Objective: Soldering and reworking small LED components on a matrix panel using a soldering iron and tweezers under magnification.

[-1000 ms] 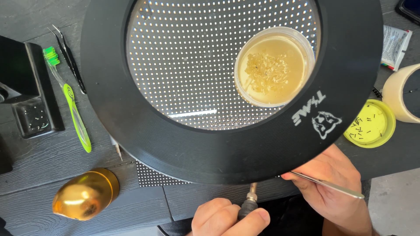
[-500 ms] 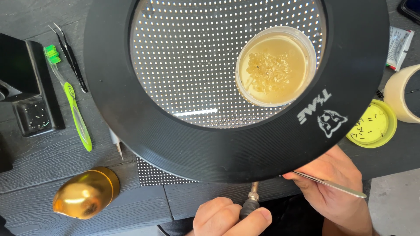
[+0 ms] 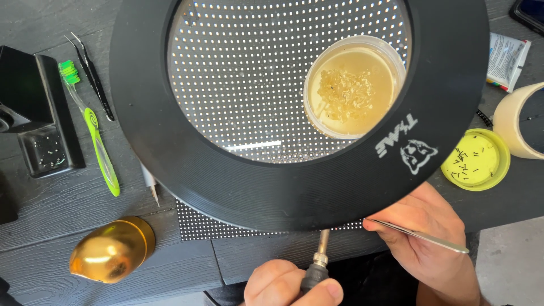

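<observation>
A large round magnifier with a black rim (image 3: 272, 187) fills the middle of the view. Through its lens I see a dotted black panel (image 3: 238, 85) and a round dish of yellowish paste (image 3: 352, 86) standing on it. My left hand (image 3: 289, 286) at the bottom edge grips a black-handled iron (image 3: 317, 266) whose metal tip goes under the rim. My right hand (image 3: 422, 238) holds thin metal tweezers (image 3: 425, 235); their tips are hidden under the rim.
A green toothbrush (image 3: 96, 141) and black tweezers (image 3: 93, 79) lie at left beside a black stand (image 3: 34, 113). A gold dome (image 3: 110, 249) sits front left. A yellow lid holding tiny pins (image 3: 475, 160), a tape roll (image 3: 518, 122) and a small packet (image 3: 507, 59) lie right.
The view has shifted slightly; both hands stay under the magnifier's near rim with the same tools, barely moved.
</observation>
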